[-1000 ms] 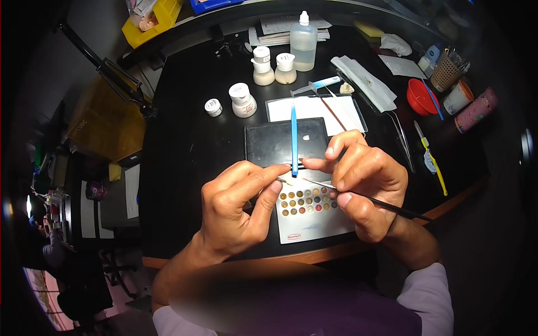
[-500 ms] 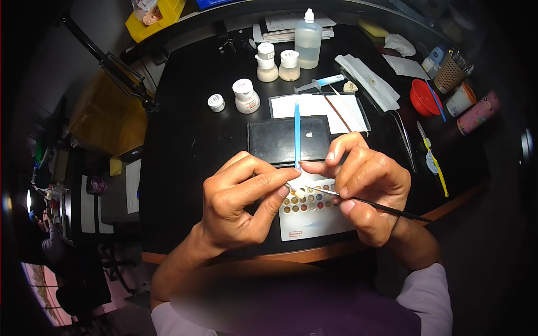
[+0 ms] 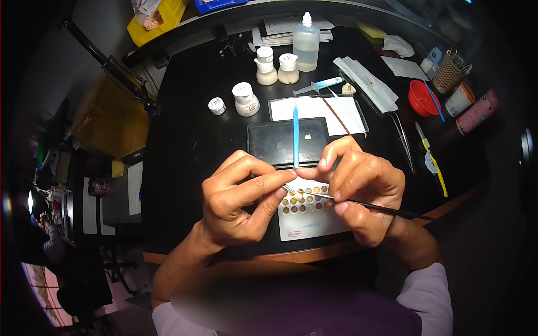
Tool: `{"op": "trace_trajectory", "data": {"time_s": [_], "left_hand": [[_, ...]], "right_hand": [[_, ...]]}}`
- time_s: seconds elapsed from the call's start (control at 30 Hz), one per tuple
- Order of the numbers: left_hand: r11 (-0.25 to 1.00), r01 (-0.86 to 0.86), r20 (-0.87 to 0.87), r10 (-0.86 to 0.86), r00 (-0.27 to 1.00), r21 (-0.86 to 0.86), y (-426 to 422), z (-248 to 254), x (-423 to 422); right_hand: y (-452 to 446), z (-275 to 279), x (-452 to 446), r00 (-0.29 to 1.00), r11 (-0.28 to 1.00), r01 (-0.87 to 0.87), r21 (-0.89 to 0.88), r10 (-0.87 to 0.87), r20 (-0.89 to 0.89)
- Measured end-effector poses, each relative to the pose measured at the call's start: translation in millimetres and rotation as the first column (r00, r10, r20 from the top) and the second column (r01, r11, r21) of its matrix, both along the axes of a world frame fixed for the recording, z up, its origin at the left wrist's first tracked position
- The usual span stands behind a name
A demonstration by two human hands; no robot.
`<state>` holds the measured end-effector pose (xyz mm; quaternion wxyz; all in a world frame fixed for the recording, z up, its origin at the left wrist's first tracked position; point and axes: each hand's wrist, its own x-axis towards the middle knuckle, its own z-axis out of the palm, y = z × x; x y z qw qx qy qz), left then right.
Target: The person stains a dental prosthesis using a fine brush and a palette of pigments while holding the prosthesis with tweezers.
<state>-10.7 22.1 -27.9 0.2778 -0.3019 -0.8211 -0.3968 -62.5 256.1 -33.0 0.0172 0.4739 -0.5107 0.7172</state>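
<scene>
My left hand (image 3: pixel 241 201) is closed in a pinch on a thin metal holder (image 3: pixel 288 189). At the holder's end is a small whitish tooth-shaped piece (image 3: pixel 298 196). My right hand (image 3: pixel 367 187) grips a fine brush (image 3: pixel 386 210) with a dark handle, its tip at or very near the tooth-shaped piece. A finger of the right hand reaches across to the left fingertips; whether they touch I cannot tell. Beneath both hands lies a white card (image 3: pixel 314 225) with rows of small coloured wells, partly covered by the fingers.
Beyond the hands, a blue stick (image 3: pixel 296 131) stretches over a black case (image 3: pixel 269 140). White-lidded jars (image 3: pixel 246 101), a clear bottle (image 3: pixel 306 50) and a syringe (image 3: pixel 322 85) stand or lie farther back. At right are a red bowl (image 3: pixel 421 99), tweezers (image 3: pixel 404 143) and a yellow-handled tool (image 3: pixel 439 173).
My right hand has moved slightly left, bringing the brush tip closer to the tooth-shaped piece. The left hand has hardly moved, and its grip is unchanged.
</scene>
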Motion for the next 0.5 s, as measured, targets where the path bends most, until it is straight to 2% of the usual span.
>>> {"op": "trace_trajectory", "data": {"time_s": [0.5], "left_hand": [[1.0, 0.006, 0.028, -0.006, 1.0, 0.002, -0.5, -0.9, 0.7]], "right_hand": [[-4.2, 0.2, 3.1, 0.995, 0.996, 0.079, -0.036, -0.076, 0.072]]}}
